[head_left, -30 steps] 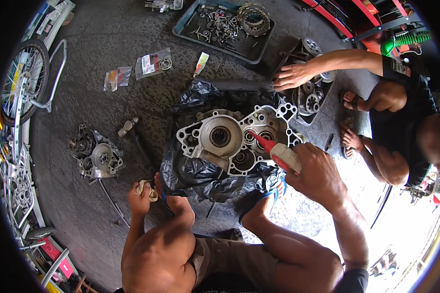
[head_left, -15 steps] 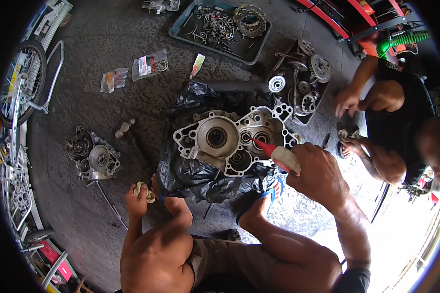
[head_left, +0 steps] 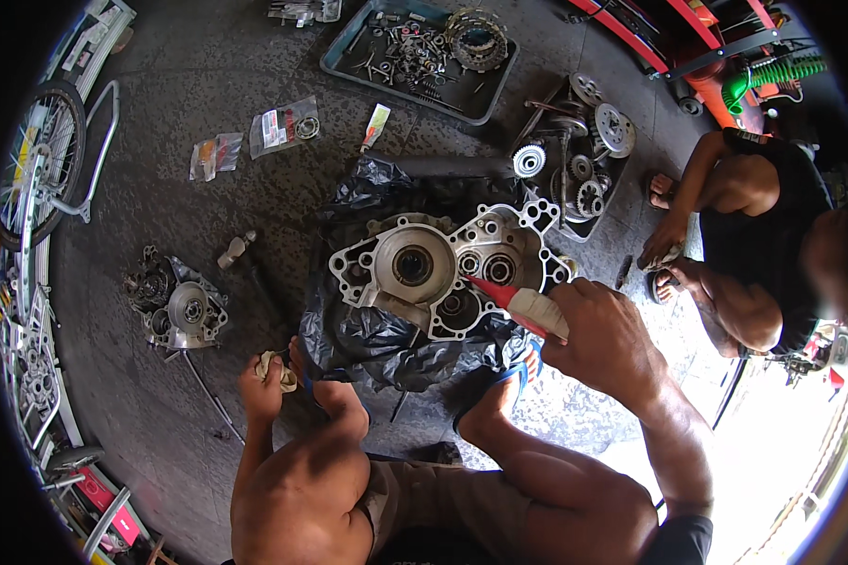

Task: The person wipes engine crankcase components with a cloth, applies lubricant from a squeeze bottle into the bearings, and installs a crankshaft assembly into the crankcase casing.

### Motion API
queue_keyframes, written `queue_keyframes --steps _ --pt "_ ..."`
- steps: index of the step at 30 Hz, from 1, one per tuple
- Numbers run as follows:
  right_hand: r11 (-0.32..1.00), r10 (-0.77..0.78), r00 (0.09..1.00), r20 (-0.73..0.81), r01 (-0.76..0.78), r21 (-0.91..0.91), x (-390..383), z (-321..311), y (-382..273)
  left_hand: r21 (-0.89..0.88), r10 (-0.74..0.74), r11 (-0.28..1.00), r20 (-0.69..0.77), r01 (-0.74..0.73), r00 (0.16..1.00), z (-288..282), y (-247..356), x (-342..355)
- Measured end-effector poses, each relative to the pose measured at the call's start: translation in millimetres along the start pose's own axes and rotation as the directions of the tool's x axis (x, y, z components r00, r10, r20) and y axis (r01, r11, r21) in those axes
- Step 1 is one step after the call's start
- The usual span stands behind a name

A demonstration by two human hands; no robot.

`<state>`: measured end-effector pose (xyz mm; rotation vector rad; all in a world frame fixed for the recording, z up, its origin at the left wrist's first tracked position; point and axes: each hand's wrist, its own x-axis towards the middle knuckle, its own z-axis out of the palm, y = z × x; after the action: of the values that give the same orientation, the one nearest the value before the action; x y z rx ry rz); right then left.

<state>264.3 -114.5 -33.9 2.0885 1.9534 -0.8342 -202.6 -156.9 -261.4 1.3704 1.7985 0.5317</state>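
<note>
My right hand [head_left: 605, 337] is wrapped round a squeeze bottle [head_left: 530, 311] with a white body and a pointed red nozzle. Its tip is at the edge between the large round bore and the smaller bearing bores of a metal engine case half [head_left: 415, 268]; whether it touches cannot be told. The case lies with its hollow side up on crumpled black plastic [head_left: 386, 353] between my feet. Off to the left, beside my knee, my left hand [head_left: 262, 388] is closed on a crumpled beige rag [head_left: 279, 373].
A second engine case half [head_left: 190, 311] and a hammer [head_left: 238, 249] lie on the left. Beyond are small plastic packets [head_left: 215, 156], a tube [head_left: 376, 126] and a parts tray [head_left: 481, 121]. Gears [head_left: 589, 198] fill another tray at right, near a co-worker [head_left: 758, 235] holding a rag.
My right hand has brought the bottle's nozzle slightly left and down, from near the small bearing bores toward the large bore's edge. The co-worker's hands have come together. My left hand stays put.
</note>
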Motion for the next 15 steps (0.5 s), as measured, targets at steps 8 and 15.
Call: queue_keyframes --steps 8,15 --pt "0.998 0.057 0.997 -0.043 -0.058 -0.021 -9 -13 8 -0.041 -0.013 0.999 0.002 0.013 1.0 -3 -4 -1" --pt "0.999 0.033 0.999 -0.037 -0.035 -0.027 -5 -2 8 -0.029 -0.026 0.999 -0.017 0.025 1.0 0 8 -1"
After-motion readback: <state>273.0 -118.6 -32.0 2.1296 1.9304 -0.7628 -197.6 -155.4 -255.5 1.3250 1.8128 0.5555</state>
